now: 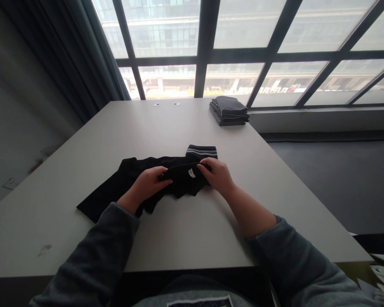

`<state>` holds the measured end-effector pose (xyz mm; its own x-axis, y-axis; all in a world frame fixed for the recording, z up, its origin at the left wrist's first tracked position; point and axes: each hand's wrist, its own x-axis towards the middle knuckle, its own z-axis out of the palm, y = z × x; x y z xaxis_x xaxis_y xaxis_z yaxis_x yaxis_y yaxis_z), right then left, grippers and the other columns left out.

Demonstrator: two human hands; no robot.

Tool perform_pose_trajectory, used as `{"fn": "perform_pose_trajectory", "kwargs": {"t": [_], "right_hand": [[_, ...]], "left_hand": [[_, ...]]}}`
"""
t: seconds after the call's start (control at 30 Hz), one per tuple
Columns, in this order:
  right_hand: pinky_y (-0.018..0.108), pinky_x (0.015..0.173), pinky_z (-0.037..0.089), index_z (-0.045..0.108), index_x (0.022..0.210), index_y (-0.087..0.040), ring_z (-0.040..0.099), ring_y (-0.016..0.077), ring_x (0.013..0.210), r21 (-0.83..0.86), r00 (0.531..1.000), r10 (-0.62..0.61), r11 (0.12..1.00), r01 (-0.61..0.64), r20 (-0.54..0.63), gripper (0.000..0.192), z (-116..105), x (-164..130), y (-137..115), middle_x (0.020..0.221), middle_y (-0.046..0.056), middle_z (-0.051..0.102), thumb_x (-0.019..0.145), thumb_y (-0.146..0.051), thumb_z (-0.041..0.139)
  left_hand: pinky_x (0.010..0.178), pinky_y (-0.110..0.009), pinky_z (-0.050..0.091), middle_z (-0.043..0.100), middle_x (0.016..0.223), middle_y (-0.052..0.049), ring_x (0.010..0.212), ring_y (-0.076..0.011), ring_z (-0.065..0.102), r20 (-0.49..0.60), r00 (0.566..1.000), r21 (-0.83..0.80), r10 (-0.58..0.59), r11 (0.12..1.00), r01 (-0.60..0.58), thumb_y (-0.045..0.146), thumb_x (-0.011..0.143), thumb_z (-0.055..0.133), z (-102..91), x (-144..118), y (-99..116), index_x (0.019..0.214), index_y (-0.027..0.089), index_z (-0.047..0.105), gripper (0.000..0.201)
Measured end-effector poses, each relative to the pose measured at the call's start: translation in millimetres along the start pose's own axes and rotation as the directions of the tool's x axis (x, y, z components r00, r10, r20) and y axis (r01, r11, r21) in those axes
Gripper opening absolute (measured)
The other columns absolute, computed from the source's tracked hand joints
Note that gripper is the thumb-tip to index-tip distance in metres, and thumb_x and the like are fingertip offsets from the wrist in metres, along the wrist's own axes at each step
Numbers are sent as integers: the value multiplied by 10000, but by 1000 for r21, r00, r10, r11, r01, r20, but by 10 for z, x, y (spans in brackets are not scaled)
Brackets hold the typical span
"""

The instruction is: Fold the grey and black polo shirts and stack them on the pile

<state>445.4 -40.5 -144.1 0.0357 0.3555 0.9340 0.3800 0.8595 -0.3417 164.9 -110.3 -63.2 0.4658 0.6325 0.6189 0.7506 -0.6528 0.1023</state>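
A black garment (112, 189) lies bunched across the white table, with a white label (191, 172) showing inside its raised edge. Two pale stripes run along a band (201, 152) at its far right end. My left hand (149, 183) pinches the raised edge to the left of the label, fingers behind and thumb in front. On the other side, my right hand (216, 172) grips the same edge between thumb and fingers. Part of the cloth is hidden behind both hands.
A stack of folded dark grey clothes (229, 111) sits at the table's far right corner. Two round cable covers (177, 104) are set near the back edge of the white table (195, 238). Windows rise behind, and a dark curtain (92, 51) hangs at the left.
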Motion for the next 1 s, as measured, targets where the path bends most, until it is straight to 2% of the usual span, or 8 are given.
{"fn": "perform_pose_trajectory", "kwargs": {"t": [0.2,0.33,0.47,0.57,0.67,0.77,0.9,1.0], "right_hand": [[352,815,549,726,1174,-231,691,222,909,234,949,42,965,-120,313,402,-136,81,198,1050,44,770,857,-473,771],[298,645,459,659,869,-204,557,163,687,284,948,87,942,-178,307,294,-120,81,248,748,-12,623,904,-494,691],[282,613,396,567,812,-222,470,146,659,317,970,78,936,-151,230,293,-88,64,175,705,-38,520,937,-477,635],[292,639,412,579,854,-229,493,163,690,245,986,106,960,-136,132,261,-49,57,148,735,-26,555,949,-470,611],[300,660,435,609,924,-231,534,178,710,202,988,126,969,-142,87,245,9,47,164,765,-15,603,972,-469,578],[304,679,463,637,1037,-235,579,182,726,177,986,128,974,-144,103,237,34,30,195,816,-7,653,980,-456,574],[314,724,505,650,1250,-250,656,194,789,72,960,109,989,-132,258,440,-61,24,269,948,15,724,852,-411,747],[318,777,512,723,1130,-243,692,216,877,23,889,43,998,-60,457,373,-163,44,363,992,30,761,777,-334,803]], "left_hand": [[632,-273,475,666,756,-2,670,-157,580,-213,973,20,-91,995,98,515,974,627,12,20,-50,867,189,686,348],[631,-266,456,646,737,9,672,-153,577,-260,958,-13,-119,993,120,518,985,603,13,25,-73,844,191,665,361],[637,-270,463,651,737,9,673,-160,582,-275,947,-30,-169,986,167,548,979,589,1,30,-45,854,191,665,385],[662,-291,494,697,814,-10,711,-189,631,-198,960,1,-200,979,204,597,918,657,-17,36,-31,1004,191,691,416],[680,-323,539,747,914,-42,764,-236,686,29,975,5,-218,976,218,603,771,821,-13,33,-33,1172,189,689,591],[806,-361,576,786,1058,-75,917,-280,737,148,972,-70,-184,978,196,507,798,820,11,23,-48,1179,206,721,496],[791,-354,550,793,992,-60,897,-278,739,-63,966,30,-251,967,253,436,908,679,9,27,-74,1099,228,744,289],[718,-324,511,781,923,-50,827,-257,719,-220,932,86,-290,946,314,430,952,594,-24,43,-97,1052,230,737,264]]}}
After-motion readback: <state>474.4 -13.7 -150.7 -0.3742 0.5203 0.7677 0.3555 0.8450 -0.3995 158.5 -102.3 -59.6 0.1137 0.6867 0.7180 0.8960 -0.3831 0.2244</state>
